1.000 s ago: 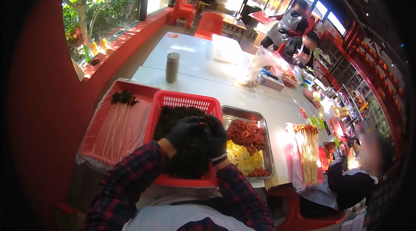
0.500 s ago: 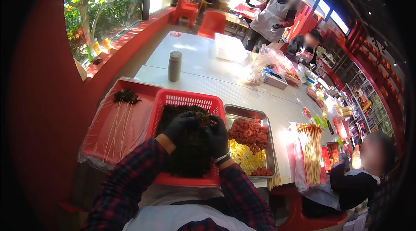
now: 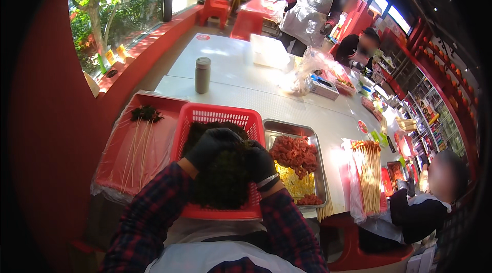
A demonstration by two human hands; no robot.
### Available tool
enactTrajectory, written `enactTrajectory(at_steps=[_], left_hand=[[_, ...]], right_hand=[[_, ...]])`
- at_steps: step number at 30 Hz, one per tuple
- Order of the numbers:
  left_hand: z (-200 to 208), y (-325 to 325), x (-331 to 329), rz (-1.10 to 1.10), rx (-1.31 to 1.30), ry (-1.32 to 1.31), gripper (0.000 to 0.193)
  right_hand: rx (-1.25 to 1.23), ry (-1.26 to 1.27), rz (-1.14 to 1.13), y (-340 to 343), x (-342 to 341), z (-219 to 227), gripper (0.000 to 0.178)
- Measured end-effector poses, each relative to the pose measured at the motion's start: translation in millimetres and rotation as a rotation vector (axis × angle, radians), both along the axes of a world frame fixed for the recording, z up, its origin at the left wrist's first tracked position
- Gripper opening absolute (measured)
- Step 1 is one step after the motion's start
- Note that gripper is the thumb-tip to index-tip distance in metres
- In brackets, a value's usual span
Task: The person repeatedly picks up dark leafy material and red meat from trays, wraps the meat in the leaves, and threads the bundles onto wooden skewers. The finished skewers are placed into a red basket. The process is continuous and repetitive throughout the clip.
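Observation:
My left hand (image 3: 215, 146) and my right hand (image 3: 259, 161), both in black gloves, meet over a red plastic basket (image 3: 253, 118). Dark green leaves (image 3: 225, 178) fill the basket. The fingers of both hands are closed together around a small bit of these leaves, mostly hidden by the gloves. To the left, a pink tray (image 3: 167, 134) lined with clear plastic carries several thin skewers (image 3: 136, 145) tipped with bunches of dark leaves (image 3: 147, 114). On the right, touching the basket or nearly so, a metal tray (image 3: 319, 170) contains red meat pieces (image 3: 293, 153) and yellow bits (image 3: 292, 181).
A grey-green bottle (image 3: 202, 76) stands on the white table (image 3: 233, 76). Bundled bare sticks (image 3: 366, 175) lie in a plastic-lined tray further right. A white box (image 3: 269, 51) and a tissue-like carton (image 3: 324, 87) sit at the back. Three other people are around the table.
My fingertips have drawn closer together, and the leaf clump that showed between them is now mostly covered. The standing person at the back has shifted left and nearer.

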State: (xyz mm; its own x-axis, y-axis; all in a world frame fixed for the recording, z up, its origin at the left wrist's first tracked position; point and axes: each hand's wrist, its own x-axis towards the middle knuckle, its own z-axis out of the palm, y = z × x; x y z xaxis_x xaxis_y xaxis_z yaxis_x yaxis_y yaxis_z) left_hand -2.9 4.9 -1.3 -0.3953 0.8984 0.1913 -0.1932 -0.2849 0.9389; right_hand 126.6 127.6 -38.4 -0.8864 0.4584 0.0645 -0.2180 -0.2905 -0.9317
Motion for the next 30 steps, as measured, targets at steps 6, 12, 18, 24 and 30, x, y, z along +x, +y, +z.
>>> enactTrajectory(at_steps=[6,12,18,24,30], left_hand=[[4.2,-0.7,1.0,-0.016,0.055,0.374,0.015],[7.8,-1.6,6.4,-0.002,0.107,0.637,0.012],[1.6,1.8,9.4,0.134,0.078,0.826,0.013],[-8.8,4.5,9.7,0.136,-0.054,0.552,0.016],[-8.8,5.2,11.8,0.129,-0.072,0.345,0.025]], right_hand=[[-0.220,0.089,0.013,1.7,1.2,1.7,0.016],[-0.196,0.017,-0.085,-0.4,3.8,5.5,0.015],[0.074,0.000,-0.296,-9.9,2.8,14.2,0.018],[0.290,0.066,-0.385,-8.5,-2.7,7.4,0.025],[0.392,0.091,-0.384,-16.0,-2.4,9.8,0.030]])
